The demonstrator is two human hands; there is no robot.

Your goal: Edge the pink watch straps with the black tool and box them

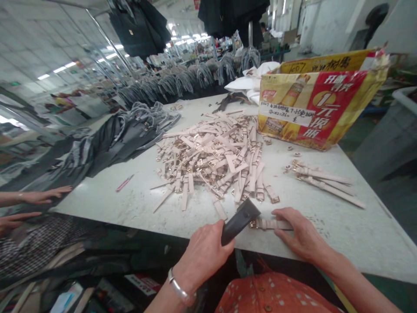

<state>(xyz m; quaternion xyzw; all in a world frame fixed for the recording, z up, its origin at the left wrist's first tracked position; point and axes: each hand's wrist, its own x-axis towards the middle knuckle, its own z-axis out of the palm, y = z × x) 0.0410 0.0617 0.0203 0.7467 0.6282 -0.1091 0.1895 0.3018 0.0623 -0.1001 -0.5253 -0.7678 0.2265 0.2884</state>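
Left hand [206, 248]: fingers wrapped around a black tool [239, 221], its tip near the buckle of a pale strap [272, 224]. Right hand [301, 234]: fingers pinching that strap on the desk [371, 234], near its front edge. Beyond: a heap of similar straps [215, 156]; to its right, a smaller bunch [332, 190] and a yellow-and-red carton [321, 104]

"1元换瓶" that stood in large print on the red panel [329, 106] of a yellow carton [356, 102], handwriting with "2160" that ran across its white label [286, 114], black marker on the inner wall [316, 66] that seemed to read "L031"
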